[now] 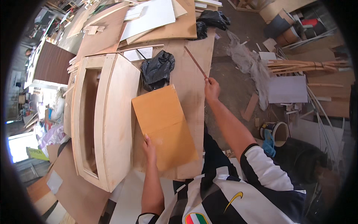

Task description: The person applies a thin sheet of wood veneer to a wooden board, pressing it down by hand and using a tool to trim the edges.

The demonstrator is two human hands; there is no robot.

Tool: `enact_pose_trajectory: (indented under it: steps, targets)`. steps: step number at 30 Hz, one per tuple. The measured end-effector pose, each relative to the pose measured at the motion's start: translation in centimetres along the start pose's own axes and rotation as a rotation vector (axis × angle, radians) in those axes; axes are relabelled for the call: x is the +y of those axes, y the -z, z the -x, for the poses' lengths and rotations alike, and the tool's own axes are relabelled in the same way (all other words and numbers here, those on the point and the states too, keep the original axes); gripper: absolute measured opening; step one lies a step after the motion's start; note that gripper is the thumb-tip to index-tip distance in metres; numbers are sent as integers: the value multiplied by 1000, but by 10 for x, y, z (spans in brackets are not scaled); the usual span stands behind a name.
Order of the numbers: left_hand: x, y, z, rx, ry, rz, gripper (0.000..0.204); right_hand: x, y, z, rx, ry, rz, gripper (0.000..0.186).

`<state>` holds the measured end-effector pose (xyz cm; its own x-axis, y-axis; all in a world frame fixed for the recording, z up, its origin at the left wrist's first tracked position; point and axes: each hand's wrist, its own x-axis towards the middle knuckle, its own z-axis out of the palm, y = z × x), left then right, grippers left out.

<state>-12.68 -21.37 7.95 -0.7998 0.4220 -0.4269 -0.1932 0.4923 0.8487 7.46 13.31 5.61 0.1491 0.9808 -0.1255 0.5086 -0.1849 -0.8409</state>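
My left hand (149,150) grips the near left edge of an orange-tan rectangular board (164,123), thumb on top and the other fingers hidden below. A faint line crosses the board near its middle. Out to the right, my right hand (212,89) is closed around the lower end of a thin reddish-brown strip (195,61), which points up and away to the left. What the strip is made of I cannot tell. Left of the board lies a pale plywood cabinet frame (121,93) with a long opening along its side.
A crumpled black plastic bag (158,70) lies on the plywood worktop (190,97) beyond the board. Stacked sheets, a white panel (149,20) among them, cover the far end. On the floor at right are a bucket (280,133), wood strips (305,66) and clear plastic film (246,56).
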Motion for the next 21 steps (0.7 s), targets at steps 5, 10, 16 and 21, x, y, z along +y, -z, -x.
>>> enact_pose_trajectory:
  steps: [5,10,16,21]
  targets:
    - [-34,-24,8,125,110,-6,55,-3,-40,-81,-247,54,34,38]
    - [-16,-42,35,100,259,206,57,18,-35,-62,-60,415,369,50]
    - [-10,-45,57,76,321,190,63,72,24,59,-357,-160,-16,54]
    - [-21,-40,75,150,366,261,59,77,34,72,-465,-155,161,42]
